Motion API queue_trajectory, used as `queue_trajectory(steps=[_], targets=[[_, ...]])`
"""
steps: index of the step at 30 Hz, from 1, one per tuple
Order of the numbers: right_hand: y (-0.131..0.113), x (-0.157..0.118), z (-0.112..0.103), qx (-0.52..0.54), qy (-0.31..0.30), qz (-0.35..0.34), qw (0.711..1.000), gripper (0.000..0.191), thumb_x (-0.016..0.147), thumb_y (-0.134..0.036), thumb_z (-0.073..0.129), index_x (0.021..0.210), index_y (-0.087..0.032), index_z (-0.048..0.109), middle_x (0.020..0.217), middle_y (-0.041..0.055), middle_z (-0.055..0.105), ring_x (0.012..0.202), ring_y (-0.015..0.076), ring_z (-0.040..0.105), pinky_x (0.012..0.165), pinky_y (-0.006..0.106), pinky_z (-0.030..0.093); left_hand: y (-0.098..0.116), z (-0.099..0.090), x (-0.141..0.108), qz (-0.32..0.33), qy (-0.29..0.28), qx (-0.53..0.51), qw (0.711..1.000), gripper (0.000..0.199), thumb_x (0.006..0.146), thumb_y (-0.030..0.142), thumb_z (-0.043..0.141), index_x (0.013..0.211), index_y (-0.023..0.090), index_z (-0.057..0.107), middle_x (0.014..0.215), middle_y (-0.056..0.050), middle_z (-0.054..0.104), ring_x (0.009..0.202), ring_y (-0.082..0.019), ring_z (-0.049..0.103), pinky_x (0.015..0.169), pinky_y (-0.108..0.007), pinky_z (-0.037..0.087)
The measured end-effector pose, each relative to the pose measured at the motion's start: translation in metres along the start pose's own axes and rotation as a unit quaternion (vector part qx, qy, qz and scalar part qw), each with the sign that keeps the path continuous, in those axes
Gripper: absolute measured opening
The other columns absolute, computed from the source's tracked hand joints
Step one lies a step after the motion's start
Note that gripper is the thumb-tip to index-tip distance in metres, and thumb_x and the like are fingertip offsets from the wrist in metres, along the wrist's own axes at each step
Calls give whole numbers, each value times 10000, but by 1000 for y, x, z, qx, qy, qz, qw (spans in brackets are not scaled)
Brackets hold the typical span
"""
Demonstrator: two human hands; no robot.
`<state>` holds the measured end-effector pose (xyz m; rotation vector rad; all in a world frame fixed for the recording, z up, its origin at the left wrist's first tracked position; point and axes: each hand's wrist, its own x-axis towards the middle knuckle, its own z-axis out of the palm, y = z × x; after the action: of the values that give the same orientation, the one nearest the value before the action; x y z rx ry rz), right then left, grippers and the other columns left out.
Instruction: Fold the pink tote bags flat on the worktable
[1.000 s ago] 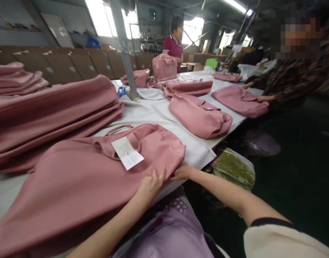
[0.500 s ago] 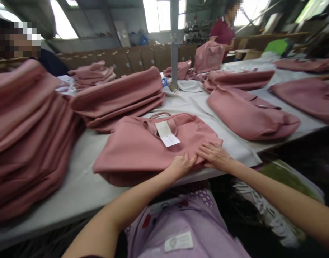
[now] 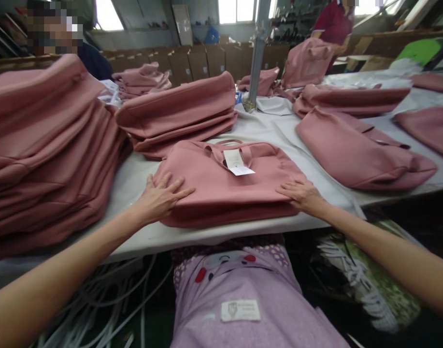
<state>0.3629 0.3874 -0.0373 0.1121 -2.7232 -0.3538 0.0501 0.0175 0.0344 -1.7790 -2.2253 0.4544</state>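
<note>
A pink bag (image 3: 221, 186) lies on its side in front of me, its base edge towards me. A white paper tag (image 3: 237, 162) hangs by its strap handles at the top. My left hand (image 3: 162, 197) rests on the bag's left end, fingers spread over the surface. At the right end, my right hand (image 3: 304, 196) lies with its fingers stretched out on the lower corner. Both hands are open and press on the bag from above; the thumbs are partly hidden.
Folded pink bags form a tall pile (image 3: 50, 164) on the left and a lower stack (image 3: 181, 113) behind. Another pink bag (image 3: 362, 150) lies to the right on the white-covered table (image 3: 134, 241). A metal post (image 3: 257, 58) rises behind; two people stand farther back.
My left hand has moved left from beside the right hand to the bag's left end. My right hand stays at the right end. The bag lies straighter, and the view has shifted.
</note>
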Motion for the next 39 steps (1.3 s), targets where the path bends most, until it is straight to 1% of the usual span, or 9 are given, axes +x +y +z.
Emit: queue_trajectory(steps=[4, 9, 16, 22, 25, 28, 31, 35, 39], targets=[[-7, -5, -2, -56, -30, 13, 998, 432, 807, -185, 622, 1238, -204, 607, 1295, 202, 527, 1205, 359, 488, 978, 494, 380, 15, 38, -10, -36, -29, -22, 999, 740, 829, 75, 471, 1433, 447, 258, 1524, -95, 229, 1342, -520, 139, 923, -747, 282], [-19, -14, 0, -65, -35, 10, 997, 479, 789, -166, 632, 1265, -184, 586, 1275, 210, 535, 1211, 360, 478, 984, 497, 387, 35, 70, -18, -56, -2, -23, 998, 813, 785, 48, 450, 1434, 467, 197, 1544, -96, 184, 1358, -517, 103, 931, -779, 194], [-32, -28, 5, -49, -17, 13, 999, 437, 841, -140, 533, 1274, -181, 572, 1259, 178, 570, 1201, 325, 501, 1007, 503, 369, 51, 84, -30, -71, 9, -65, 995, 809, 787, 86, 488, 1427, 475, 182, 1551, -99, 157, 1380, -489, 26, 960, -790, 118], [-65, -51, 20, -25, 18, 76, 997, 435, 882, -115, 492, 1312, -170, 527, 1322, 176, 531, 1249, 307, 472, 1057, 538, 314, 59, 91, -36, -76, 11, -64, 995, 882, 709, 7, 476, 1431, 446, 221, 1557, -95, 111, 1399, -442, 1, 1001, -768, 89], [-70, -52, 22, -15, 14, 90, 996, 427, 890, -126, 493, 1314, -167, 527, 1325, 182, 528, 1249, 308, 474, 1059, 547, 316, 55, 91, -35, -58, 0, -63, 996, 857, 729, 80, 540, 1441, 426, 213, 1559, -101, 100, 1396, -448, -2, 1002, -770, 74], [-69, -49, 21, -4, 5, 94, 996, 408, 906, -148, 482, 1309, -174, 533, 1315, 175, 540, 1255, 301, 470, 1057, 549, 322, 49, 86, -33, -39, -1, -79, 996, 771, 778, 448, 644, 1448, 362, 272, 1547, -157, 122, 1371, -508, -4, 968, -801, 52], [-68, -47, 20, 9, -3, 104, 995, 433, 892, -142, 479, 1322, -176, 521, 1323, 168, 535, 1271, 294, 454, 1064, 547, 318, 45, 74, -20, -12, -5, -107, 994, 844, 734, 739, 556, 1393, 225, 437, 1502, -254, 192, 1357, -526, 105, 984, -788, 87], [-68, -45, 20, 9, -4, 119, 993, 435, 880, -156, 487, 1312, -174, 533, 1323, 169, 535, 1270, 293, 453, 1067, 546, 312, 63, 45, 26, 122, -12, -180, 976, 705, 895, 672, 343, 1251, 98, 546, 1471, -232, 298, 1382, -331, 255, 1140, -573, 147], [-71, -46, 24, 13, -3, 129, 992, 456, 865, -147, 483, 1318, -180, 529, 1336, 170, 523, 1277, 296, 443, 1066, 549, 302, 112, 24, 85, 250, -13, -256, 934, 563, 981, 515, 263, 1470, 238, 249, 1536, -106, 208, 1410, -286, 185, 1142, -569, 132]])
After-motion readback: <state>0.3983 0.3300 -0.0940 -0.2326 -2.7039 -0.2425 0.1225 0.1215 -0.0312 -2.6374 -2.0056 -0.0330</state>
